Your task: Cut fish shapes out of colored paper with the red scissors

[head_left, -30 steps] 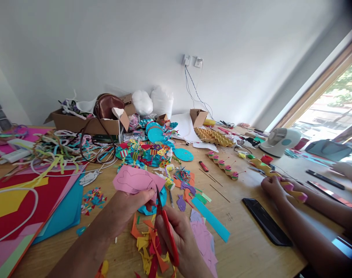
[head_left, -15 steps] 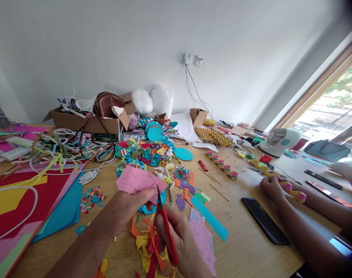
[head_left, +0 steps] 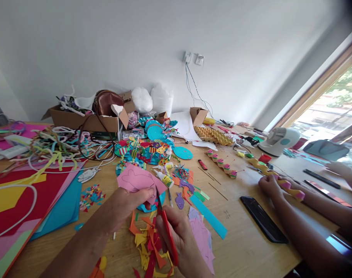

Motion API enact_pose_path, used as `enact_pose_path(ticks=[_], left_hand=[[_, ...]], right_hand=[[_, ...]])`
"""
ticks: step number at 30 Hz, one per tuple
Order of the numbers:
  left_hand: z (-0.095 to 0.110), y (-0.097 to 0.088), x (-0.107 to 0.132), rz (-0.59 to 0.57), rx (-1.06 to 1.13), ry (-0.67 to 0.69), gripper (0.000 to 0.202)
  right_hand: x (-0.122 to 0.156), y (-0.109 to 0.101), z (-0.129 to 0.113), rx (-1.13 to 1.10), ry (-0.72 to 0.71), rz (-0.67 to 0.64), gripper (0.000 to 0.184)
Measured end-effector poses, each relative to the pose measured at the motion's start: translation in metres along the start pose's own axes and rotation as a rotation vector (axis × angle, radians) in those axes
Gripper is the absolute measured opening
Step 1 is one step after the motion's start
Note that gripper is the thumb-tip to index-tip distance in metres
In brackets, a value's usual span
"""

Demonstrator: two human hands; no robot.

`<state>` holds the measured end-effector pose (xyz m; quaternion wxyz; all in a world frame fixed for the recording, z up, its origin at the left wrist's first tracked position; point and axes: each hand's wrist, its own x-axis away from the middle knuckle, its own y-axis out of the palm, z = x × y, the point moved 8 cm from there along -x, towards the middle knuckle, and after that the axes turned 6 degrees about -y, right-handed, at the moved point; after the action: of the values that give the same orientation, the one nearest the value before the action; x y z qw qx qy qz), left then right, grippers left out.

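Note:
My left hand point(head_left: 128, 204) pinches a pink paper sheet point(head_left: 138, 180) with a pencilled outline, holding it above the wooden table point(head_left: 245, 247). My right hand point(head_left: 178, 241) grips red-handled scissors point(head_left: 166, 227), whose blades touch the sheet's lower right edge. Orange, yellow and red paper scraps point(head_left: 149, 247) lie under both hands. A pale pink paper piece point(head_left: 203, 239) lies just right of my right hand.
Another person's hand point(head_left: 270, 186) at the right holds a yellow and pink paper chain; a black phone point(head_left: 263, 218) lies near it. Large coloured sheets point(head_left: 25, 200) cover the left. A cardboard box point(head_left: 83, 119), teal discs and a white fan point(head_left: 280, 141) stand further back.
The pink sheet has turned slightly in my left hand while the scissors stay at its edge. The view shifted a little.

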<state>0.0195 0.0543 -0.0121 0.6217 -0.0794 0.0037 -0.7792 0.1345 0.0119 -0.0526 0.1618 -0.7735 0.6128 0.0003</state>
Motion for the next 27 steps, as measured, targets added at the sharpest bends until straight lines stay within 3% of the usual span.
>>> enact_pose_path(ticks=[7,11,15,22,27], left_hand=[[-0.0043,0.0003,-0.0022,-0.015,0.021,0.014,0.02],[-0.0016,-0.0051,-0.0027,0.06,0.08,0.077,0.016],[-0.003,-0.006,-0.0024,0.084,0.096,0.044,0.015],[-0.0043,0.0003,0.0,0.029,0.047,-0.053,0.022],[-0.0089,0.001,-0.0032,-0.011,0.032,-0.007,0.016]], right_hand=[[0.0,-0.0013,0.0003,0.016,-0.005,0.006,0.044],[0.0002,-0.0017,0.0015,0.017,-0.023,0.016,0.046],[0.0007,0.0002,0.0042,-0.009,0.005,0.005,0.047],[0.0009,0.0016,0.0055,-0.037,0.058,-0.003,0.044],[0.001,0.0005,0.0048,-0.023,0.065,0.006,0.045]])
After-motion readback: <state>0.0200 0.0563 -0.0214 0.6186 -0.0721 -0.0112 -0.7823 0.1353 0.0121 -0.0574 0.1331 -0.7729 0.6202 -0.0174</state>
